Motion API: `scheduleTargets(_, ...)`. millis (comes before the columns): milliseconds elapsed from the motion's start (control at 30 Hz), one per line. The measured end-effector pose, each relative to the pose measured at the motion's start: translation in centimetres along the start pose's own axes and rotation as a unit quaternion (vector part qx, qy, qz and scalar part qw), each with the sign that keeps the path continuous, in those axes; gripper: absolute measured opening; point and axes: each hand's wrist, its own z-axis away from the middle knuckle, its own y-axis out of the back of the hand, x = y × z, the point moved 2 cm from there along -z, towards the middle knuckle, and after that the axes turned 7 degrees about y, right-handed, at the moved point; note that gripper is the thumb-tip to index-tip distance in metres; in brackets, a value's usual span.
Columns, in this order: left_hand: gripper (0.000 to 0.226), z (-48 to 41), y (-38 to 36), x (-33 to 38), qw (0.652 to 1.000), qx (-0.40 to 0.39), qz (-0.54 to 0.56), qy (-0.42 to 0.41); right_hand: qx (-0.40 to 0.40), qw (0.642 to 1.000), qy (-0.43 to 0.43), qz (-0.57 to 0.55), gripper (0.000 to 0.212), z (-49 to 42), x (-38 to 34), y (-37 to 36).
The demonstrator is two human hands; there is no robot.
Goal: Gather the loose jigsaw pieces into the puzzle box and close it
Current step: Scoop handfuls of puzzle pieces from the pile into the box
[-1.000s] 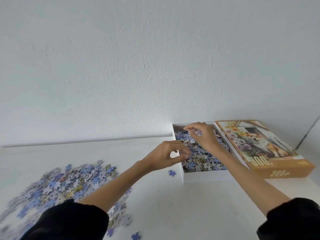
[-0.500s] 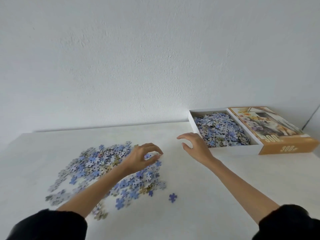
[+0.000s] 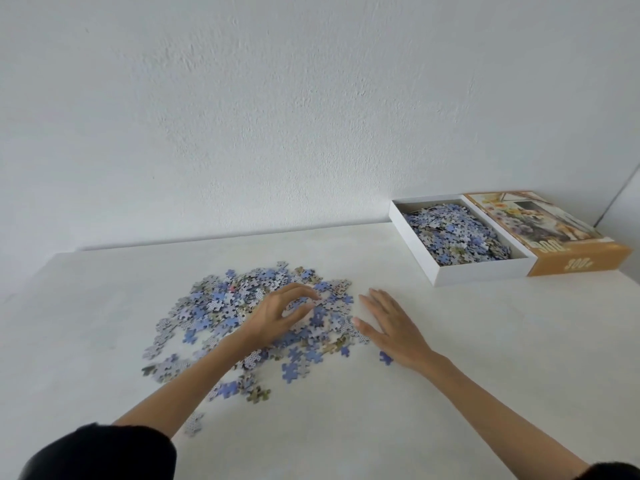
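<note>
Head view, and we're looking down at our two hands over the loose jigsaw pieces (image 3: 256, 313), a wide scatter spread across the white surface (image 3: 450, 358). Our left hand (image 3: 280, 315) sits right on top of the pile, fingers curled inward with thumb and forefinger nearly meeting. It looks like a pinch closing on a few pieces, though we can't tell whether anything is actually gripped yet. Our right hand (image 3: 391, 325) lies flat and spread at the pile's right edge, palm down, fingers apart, holding nothing. One stray blue piece (image 3: 385, 357) rests just by that wrist.

Now the relation that matters: the puzzle box (image 3: 415, 237) sits well apart, up and to the right against the wall, open and already heaped with pieces. Its printed lid (image 3: 540, 233) lies just beside it on the far right. So the pile lies left of the box, and our right hand is the nearer one for the carry. We judge plenty of gathering remains, and the closing step hasn't begun.
</note>
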Motion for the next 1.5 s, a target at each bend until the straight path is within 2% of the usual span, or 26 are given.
scheduleTargets(100,0.052,0.9,1.0,-0.5,1.000,0.000,-0.004,-0.006,0.007,1.000,-0.002,0.012,0.105,0.3,-2.6,-2.0)
scheduleTargets(233,0.049,2.6,3.0,-1.9,1.000,0.015,-0.021,-0.003,0.025,0.997,-0.015,0.065,0.088,-0.6,-4.6,-3.7)
scheduleTargets(400,0.044,5.5,5.9,-3.9,0.996,0.069,-0.041,0.025,0.034,0.995,0.000,0.095,0.103,-2.0,-5.7,-4.8)
scheduleTargets(500,0.045,7.2,7.5,-5.3,0.992,0.110,-0.040,0.041,0.038,0.997,0.029,0.066,0.101,-2.9,-6.6,-5.3)
scheduleTargets(633,0.040,9.4,9.2,-7.4,0.981,0.172,-0.029,0.090,0.227,0.973,0.022,0.023,0.077,-3.9,-6.8,-3.2)
scheduleTargets(700,0.047,10.5,9.8,-8.6,0.965,0.211,-0.054,0.143,0.255,0.967,0.021,-0.006,0.071,-5.1,-5.4,-2.0)
scheduleTargets(800,0.055,11.6,9.9,-10.0,0.939,0.194,-0.082,0.273,0.174,0.983,-0.001,-0.052,0.061,-6.7,-2.9,-1.6)
scheduleTargets(867,0.068,11.6,9.2,-10.0,0.937,0.162,-0.089,0.295,0.094,0.995,-0.011,-0.024,0.059,-7.0,-2.6,-2.5)
scheduleTargets(900,0.078,11.4,8.7,-9.8,0.941,0.147,-0.092,0.289,0.071,0.997,-0.004,-0.010,0.065,-6.9,-3.2,-2.9)
scheduleTargets(1000,0.100,10.5,7.3,-8.9,0.955,0.120,-0.100,0.253,0.047,0.998,0.040,-0.024,0.103,-6.3,-5.2,-3.8)
scheduleTargets(1033,0.101,10.3,7.1,-8.4,0.960,0.124,-0.072,0.240,0.061,0.996,0.049,-0.033,0.099,-6.1,-5.8,-3.9)
scheduleTargets(1133,0.099,10.0,7.5,-7.5,0.960,0.183,0.044,0.209,0.166,0.983,0.050,-0.053,0.050,-6.4,-6.7,-3.3)
scheduleTargets(1167,0.100,9.9,8.1,-7.5,0.954,0.208,0.053,0.207,0.194,0.978,0.052,-0.054,0.043,-6.9,-6.8,-2.8)
scheduleTargets(1233,0.105,9.4,9.4,-8.2,0.943,0.243,0.051,0.220,0.199,0.977,0.056,-0.056,0.038,-8.3,-6.6,-1.7)
scheduleTargets(1300,0.113,8.8,10.4,-9.4,0.935,0.243,0.045,0.256,0.145,0.987,0.041,-0.057,0.038,-10.3,-6.2,-0.9)
scheduleTargets(1400,0.120,7.9,11.0,-10.7,0.934,0.182,0.026,0.306,0.011,0.999,0.007,-0.052,0.050,-12.8,-5.3,-1.0)
scheduleTargets(1500,0.122,7.2,10.8,-11.0,0.952,0.111,-0.027,0.285,-0.045,0.998,0.002,-0.040,0.060,-13.8,-5.1,-2.0)
